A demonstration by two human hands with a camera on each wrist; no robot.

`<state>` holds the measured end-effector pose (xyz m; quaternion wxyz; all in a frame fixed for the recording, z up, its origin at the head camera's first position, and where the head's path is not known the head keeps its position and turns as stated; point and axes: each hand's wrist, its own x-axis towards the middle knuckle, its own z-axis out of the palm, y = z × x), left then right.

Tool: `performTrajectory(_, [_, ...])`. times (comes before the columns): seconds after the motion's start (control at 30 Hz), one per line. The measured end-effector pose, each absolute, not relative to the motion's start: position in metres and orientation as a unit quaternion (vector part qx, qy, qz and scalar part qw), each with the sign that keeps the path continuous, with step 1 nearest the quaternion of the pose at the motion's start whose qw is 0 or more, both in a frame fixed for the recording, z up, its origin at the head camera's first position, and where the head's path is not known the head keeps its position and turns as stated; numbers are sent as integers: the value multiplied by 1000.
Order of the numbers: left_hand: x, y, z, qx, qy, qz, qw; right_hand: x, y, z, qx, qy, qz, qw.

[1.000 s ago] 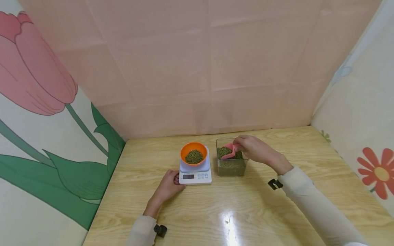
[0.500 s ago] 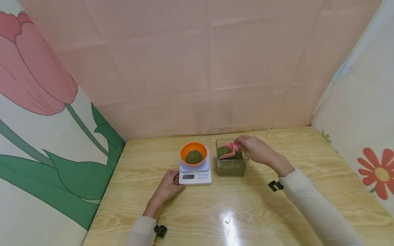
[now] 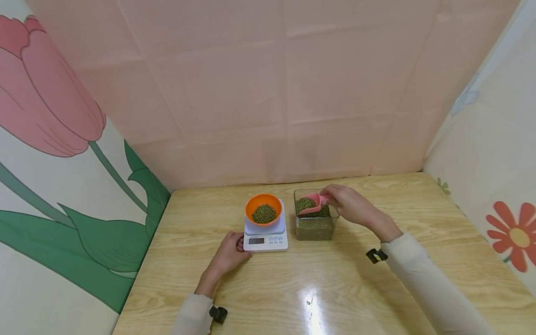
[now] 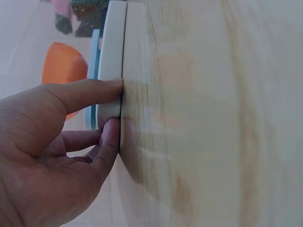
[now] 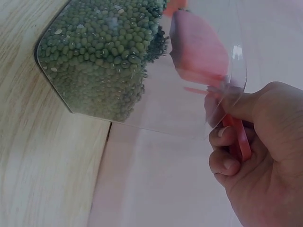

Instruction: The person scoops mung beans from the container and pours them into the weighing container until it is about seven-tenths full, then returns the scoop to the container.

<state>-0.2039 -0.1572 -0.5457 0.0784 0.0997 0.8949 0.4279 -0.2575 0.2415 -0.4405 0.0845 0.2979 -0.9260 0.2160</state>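
A white digital kitchen scale bears an orange bowl with green mung beans in it. My left hand grips the scale's front left corner; in the left wrist view the thumb lies along one side and curled fingertips meet the other. To the right stands a clear square container, partly filled with mung beans. Above its right rim, my right hand holds a pink scoop by the handle. The scoop's blade is inside the container, over the beans.
Both objects stand on a wood-grain table, side by side with a narrow gap. Behind them rises a pink cloth-like backdrop. Walls with painted flowers close off the left and right sides.
My right hand has shifted slightly right, and the scoop has tilted a little more level inside the container. The left hand, scale and bowl have stayed put.
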Motion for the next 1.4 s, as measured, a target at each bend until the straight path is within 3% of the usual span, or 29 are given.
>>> performTrajectory(1.4, [-202,-156,-544,94,895,428,80,-259,252,-444,269,-928,236,98])
